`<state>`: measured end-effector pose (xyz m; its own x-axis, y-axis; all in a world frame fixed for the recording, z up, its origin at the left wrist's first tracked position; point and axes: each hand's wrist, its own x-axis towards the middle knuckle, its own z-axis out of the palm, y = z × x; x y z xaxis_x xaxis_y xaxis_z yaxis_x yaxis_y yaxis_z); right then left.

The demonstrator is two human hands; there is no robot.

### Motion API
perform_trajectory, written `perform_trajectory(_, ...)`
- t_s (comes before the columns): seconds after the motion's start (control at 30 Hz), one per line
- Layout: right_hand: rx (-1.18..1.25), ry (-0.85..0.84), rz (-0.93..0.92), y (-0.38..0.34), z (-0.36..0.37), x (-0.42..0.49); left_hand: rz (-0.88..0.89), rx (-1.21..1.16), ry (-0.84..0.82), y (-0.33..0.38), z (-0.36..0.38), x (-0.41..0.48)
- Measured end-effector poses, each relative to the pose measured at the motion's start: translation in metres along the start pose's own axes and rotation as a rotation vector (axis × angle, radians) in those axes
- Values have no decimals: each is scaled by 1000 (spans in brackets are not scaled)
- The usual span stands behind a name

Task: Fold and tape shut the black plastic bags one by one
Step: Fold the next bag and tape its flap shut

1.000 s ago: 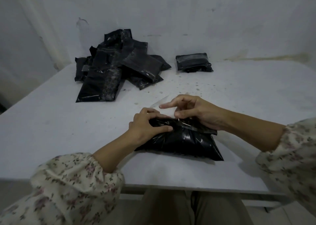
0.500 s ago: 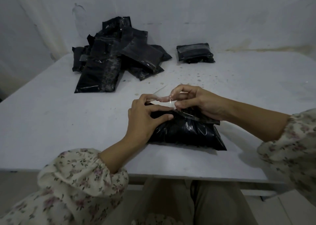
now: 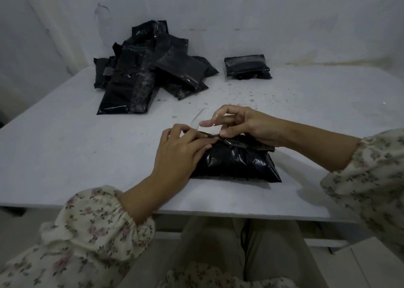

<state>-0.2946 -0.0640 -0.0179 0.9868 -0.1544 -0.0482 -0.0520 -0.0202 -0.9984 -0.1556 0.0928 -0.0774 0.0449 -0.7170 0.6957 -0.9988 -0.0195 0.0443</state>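
I see the left hand (image 3: 181, 150) curled over the folded top of a filled black plastic bag (image 3: 237, 164), with its fingers and thumb clamping the fold down. The right hand (image 3: 247, 125) is curled too. Its thumb and fingertips pinch a strip of clear tape (image 3: 196, 119), which arches up from the fold. The bag lies near the front edge of the desk (image 3: 65, 145), about midway along it. Toward the back left corner sits a heap of black bags (image 3: 140, 84), overlapping one another. One taped bag (image 3: 247, 68) lies apart to the right of the heap, close to the back edge.
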Motion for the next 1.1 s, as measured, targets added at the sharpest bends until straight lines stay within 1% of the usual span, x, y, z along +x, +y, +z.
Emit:
perform_trajectory(0.07, -16, -7, 0, 0, 1, 0, 70, 45, -9, -1, 0, -4)
perform_trajectory(0.13, -42, -16, 8, 2, 0, 1, 94, 31, -15, 0, 1, -7)
perform_trajectory(0.2, -59, -11, 17, 3, -2, 2, 97, -10, -22, 1, 3, -8)
perform_trajectory(0.33, -51, -14, 22, 6, -5, 3, 72, 3, -1, 0, 3, -9)
perform_trajectory(0.37, -55, -22, 31, 6, -5, 3, 46, -36, -10, 1, 3, -9)
perform_trajectory(0.4, -59, -28, 38, 6, -5, 4, -9, -112, -39, 2, 0, -8)
perform_trajectory(0.43, -62, -34, 43, 6, -6, 4, -105, -226, -78, 4, -3, -7)
perform_trajectory(0.47, -64, -38, 46, 6, -6, 5, -238, -368, -111, 7, -7, -5)
perform_trajectory(0.57, -53, -38, 46, 6, -6, 5, -753, -848, -136, 15, -21, 4)
perform_trajectory(0.6, -45, -39, 49, 5, -6, 5, -878, -932, -144, 17, -24, 8)
perform_trajectory(0.67, -70, -56, 50, 5, -6, 5, -1030, -1016, -169, 18, -27, 16)
perform_trajectory(0.73, -104, -71, 43, 3, -6, 4, -1125, -1083, -183, 19, -30, 23)
perform_trajectory(0.83, -149, -70, 34, 3, -6, 5, -1179, -1115, -215, 18, -30, 29)
perform_trajectory(1.0, -316, -28, 97, 1, -5, 7, -1131, -1049, -193, 12, -25, 28)
perform_trajectory(1.1, -410, -6, 167, -4, 0, 6, -1140, -1049, -194, 8, -24, 25)
